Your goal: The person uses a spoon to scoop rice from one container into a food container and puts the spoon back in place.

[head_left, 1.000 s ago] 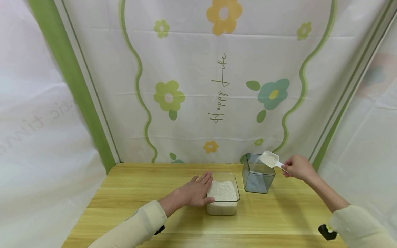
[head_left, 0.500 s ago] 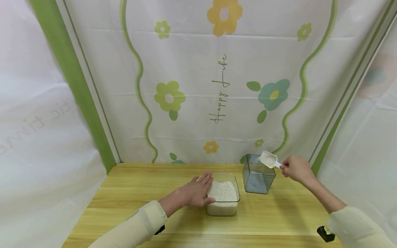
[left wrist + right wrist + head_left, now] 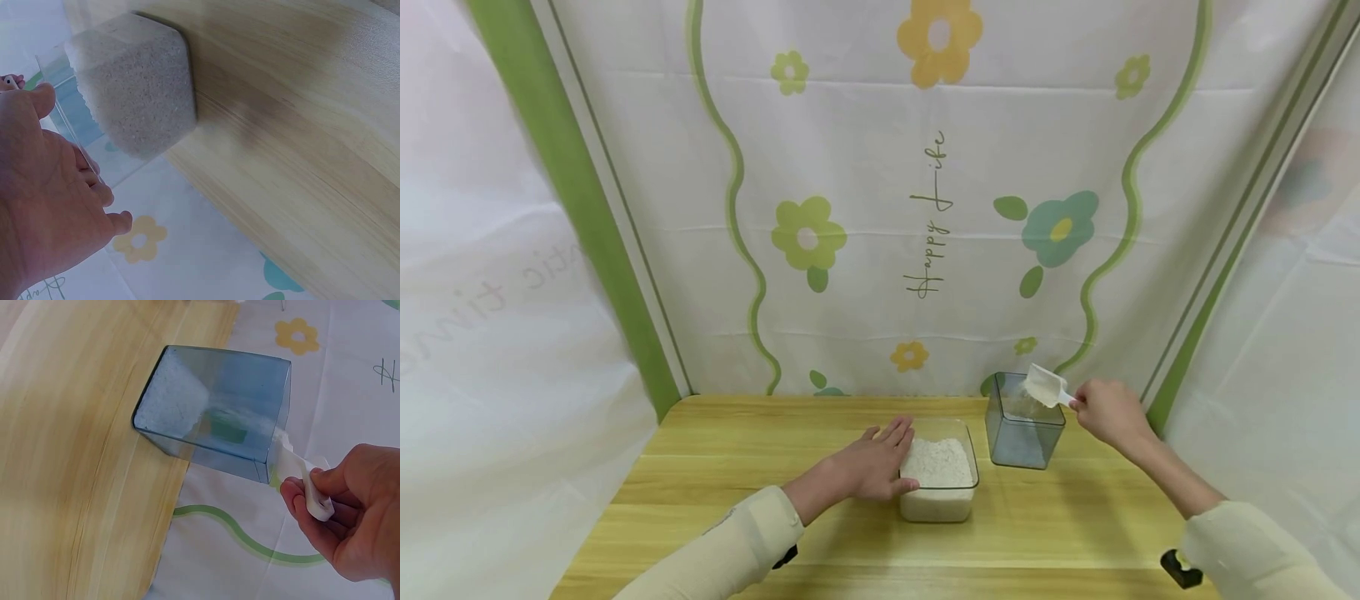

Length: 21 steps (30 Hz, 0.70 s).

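1 scoop (image 3: 1045, 387) in R-hand (image 3: 1111, 409), fill unclear

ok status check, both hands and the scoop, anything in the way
Right hand gripping scoop, tipped over blue bin. Powder falling in. Left hand touching clear bin. No obstruction seen between scoop and blue bin.

A slim passage runs between the clear container (image 3: 937, 504) and the blue container (image 3: 1022, 443); the scoop (image 3: 1045, 386) partly obstructs the latter's opening, the left hand (image 3: 876, 467) the former's left side.
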Each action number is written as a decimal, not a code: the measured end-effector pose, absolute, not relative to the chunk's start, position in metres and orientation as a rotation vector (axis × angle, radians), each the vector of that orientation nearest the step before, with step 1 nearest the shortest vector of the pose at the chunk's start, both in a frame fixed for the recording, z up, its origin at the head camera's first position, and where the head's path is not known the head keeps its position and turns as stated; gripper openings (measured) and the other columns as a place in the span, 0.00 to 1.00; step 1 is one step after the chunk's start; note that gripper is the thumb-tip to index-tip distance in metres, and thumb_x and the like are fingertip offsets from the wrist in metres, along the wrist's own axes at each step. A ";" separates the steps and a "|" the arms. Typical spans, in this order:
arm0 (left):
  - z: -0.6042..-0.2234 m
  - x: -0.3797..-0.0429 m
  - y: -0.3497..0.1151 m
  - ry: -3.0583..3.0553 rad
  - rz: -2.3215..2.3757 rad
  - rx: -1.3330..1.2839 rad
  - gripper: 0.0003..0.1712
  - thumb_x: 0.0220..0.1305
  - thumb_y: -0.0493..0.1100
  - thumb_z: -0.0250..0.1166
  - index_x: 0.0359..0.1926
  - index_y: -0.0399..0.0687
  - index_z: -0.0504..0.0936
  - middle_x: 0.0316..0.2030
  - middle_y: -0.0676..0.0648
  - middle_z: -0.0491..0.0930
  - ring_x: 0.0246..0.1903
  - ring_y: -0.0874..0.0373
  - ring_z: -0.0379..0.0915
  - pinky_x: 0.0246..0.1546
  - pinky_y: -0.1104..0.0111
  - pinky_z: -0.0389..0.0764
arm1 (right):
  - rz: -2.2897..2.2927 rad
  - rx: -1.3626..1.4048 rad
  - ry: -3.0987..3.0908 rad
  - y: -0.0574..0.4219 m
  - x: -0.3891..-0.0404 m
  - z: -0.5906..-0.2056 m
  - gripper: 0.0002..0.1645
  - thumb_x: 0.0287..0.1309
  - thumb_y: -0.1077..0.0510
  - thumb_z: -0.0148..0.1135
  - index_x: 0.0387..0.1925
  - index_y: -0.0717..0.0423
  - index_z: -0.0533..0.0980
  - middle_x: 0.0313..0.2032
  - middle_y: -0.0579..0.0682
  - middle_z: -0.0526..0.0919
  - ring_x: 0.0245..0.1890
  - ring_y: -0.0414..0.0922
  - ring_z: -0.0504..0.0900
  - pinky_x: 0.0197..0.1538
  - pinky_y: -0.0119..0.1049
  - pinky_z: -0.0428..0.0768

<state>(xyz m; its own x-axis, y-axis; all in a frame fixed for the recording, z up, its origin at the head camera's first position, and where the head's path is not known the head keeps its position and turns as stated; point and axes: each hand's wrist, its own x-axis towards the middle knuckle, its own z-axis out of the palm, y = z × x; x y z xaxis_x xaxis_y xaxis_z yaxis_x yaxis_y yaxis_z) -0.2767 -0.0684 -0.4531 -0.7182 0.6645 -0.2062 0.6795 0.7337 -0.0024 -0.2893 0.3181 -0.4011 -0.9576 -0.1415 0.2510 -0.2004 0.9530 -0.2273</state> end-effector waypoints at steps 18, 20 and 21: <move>-0.454 -0.277 -0.069 2.747 -0.127 1.092 0.48 0.74 0.70 0.40 0.80 0.43 0.46 0.80 0.44 0.39 0.80 0.53 0.35 0.75 0.51 0.55 | 0.104 0.335 -2.748 0.313 -0.289 -0.412 0.17 0.58 0.62 0.66 0.15 0.55 0.74 0.11 0.45 0.68 0.13 0.43 0.64 0.16 0.38 0.62; -0.454 -0.277 -0.069 2.747 -0.125 1.089 0.48 0.74 0.70 0.40 0.80 0.43 0.46 0.80 0.44 0.38 0.80 0.54 0.35 0.76 0.51 0.55 | 0.062 0.365 -2.711 0.314 -0.289 -0.415 0.17 0.57 0.62 0.67 0.15 0.55 0.73 0.12 0.46 0.69 0.12 0.44 0.64 0.15 0.39 0.63; -0.454 -0.277 -0.069 2.748 -0.123 1.089 0.48 0.74 0.70 0.40 0.80 0.43 0.46 0.80 0.45 0.38 0.80 0.54 0.35 0.76 0.51 0.55 | 0.032 0.388 -2.684 0.315 -0.289 -0.416 0.17 0.56 0.62 0.68 0.15 0.55 0.73 0.12 0.47 0.69 0.12 0.44 0.64 0.15 0.40 0.63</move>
